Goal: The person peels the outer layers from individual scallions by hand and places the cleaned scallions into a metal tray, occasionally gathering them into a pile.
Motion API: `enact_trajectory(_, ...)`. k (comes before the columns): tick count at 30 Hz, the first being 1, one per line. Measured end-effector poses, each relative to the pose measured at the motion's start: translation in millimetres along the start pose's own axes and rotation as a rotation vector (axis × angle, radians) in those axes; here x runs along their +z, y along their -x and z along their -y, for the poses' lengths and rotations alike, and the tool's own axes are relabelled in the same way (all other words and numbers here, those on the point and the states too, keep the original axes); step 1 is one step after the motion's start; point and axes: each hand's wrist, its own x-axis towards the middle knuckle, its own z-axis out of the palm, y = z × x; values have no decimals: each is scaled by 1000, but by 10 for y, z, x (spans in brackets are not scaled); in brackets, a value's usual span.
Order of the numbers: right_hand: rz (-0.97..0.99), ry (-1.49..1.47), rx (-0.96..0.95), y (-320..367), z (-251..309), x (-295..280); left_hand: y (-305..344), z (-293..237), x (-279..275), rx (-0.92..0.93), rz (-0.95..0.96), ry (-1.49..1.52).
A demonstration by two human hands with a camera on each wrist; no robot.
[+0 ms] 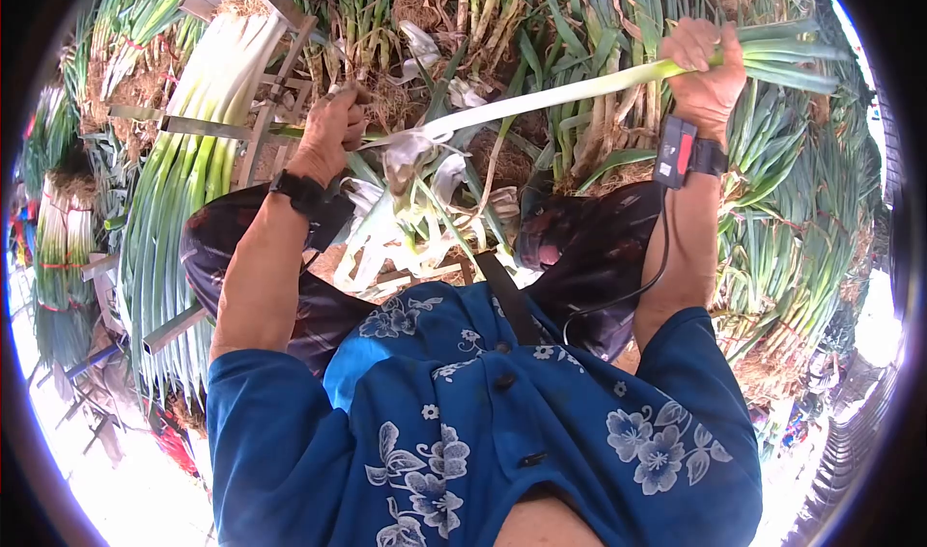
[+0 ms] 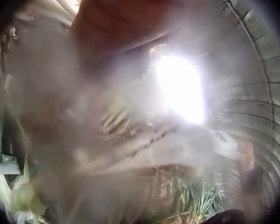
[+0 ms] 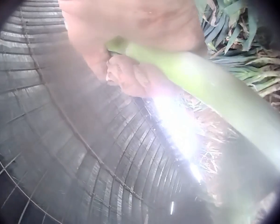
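A long green onion (image 1: 541,98) with a white stem slants across the head view, its root end toward the left. My right hand (image 1: 703,64) grips it near the green leaves, which fan out past the wrist. In the right wrist view, the fingers of that hand (image 3: 135,23) wrap the pale green stem (image 3: 214,88). Fingers curled, my left hand (image 1: 333,127) pinches a thin leaf strip (image 1: 371,144) beside the root end. Loose pale peelings (image 1: 410,156) hang under that end. Blur and glare cover most of the left wrist view.
Trimmed green onions (image 1: 208,93) lie stacked in a metal frame (image 1: 261,132) on the left. Bundles of unpeeled onions with roots (image 1: 463,16) line the far side, and more (image 1: 782,190) lie on the right. Peeled scraps (image 1: 386,248) litter the ground between the knees.
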Motion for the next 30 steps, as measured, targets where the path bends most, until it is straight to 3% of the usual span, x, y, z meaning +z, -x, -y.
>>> enact_trajectory(2,14,-70,27,66,188,-272,-95,134,-211,286,-155,-379)
enact_trajectory(3,-39,-66,-51,152,404,-253,-67,186,-510,103,-210,-311)
enact_trajectory(4,34,-92,-56,221,633,-324,-88,203,-866,-75,-258,-247)
enact_trajectory(6,-51,-164,-121,324,672,-285,85,117,-848,-113,-16,-230)
enact_trajectory(8,-114,-159,-119,279,627,-378,219,-68,-275,33,173,-164)
enact_trajectory(9,-123,-174,-139,267,565,-338,210,-82,-96,9,318,-45)
enact_trajectory(10,-90,-216,-129,271,563,-362,211,-80,46,-21,461,76)
enact_trajectory(13,3,-306,-77,193,544,-455,490,-276,568,68,530,95)
enact_trajectory(14,-8,-310,-85,179,531,-437,477,-297,607,-1,734,271)
enact_trajectory(16,-35,-318,-98,170,500,-393,541,-269,799,100,662,347)
enact_trajectory(20,-168,-205,-252,131,383,-326,628,-348,1088,59,636,555)
enact_trajectory(22,-370,-369,-227,188,119,-236,569,-371,1196,82,628,629)
enact_trajectory(24,-608,-256,-277,159,-309,34,651,-417,1328,28,525,628)
enact_trajectory(28,-505,-246,-281,191,-43,-439,815,-239,1148,-75,579,545)
enact_trajectory(29,-496,-235,-257,191,28,-438,1008,-315,1209,-94,516,504)
enact_trajectory(30,-487,-224,-231,189,81,-443,1113,-320,1201,-92,641,520)
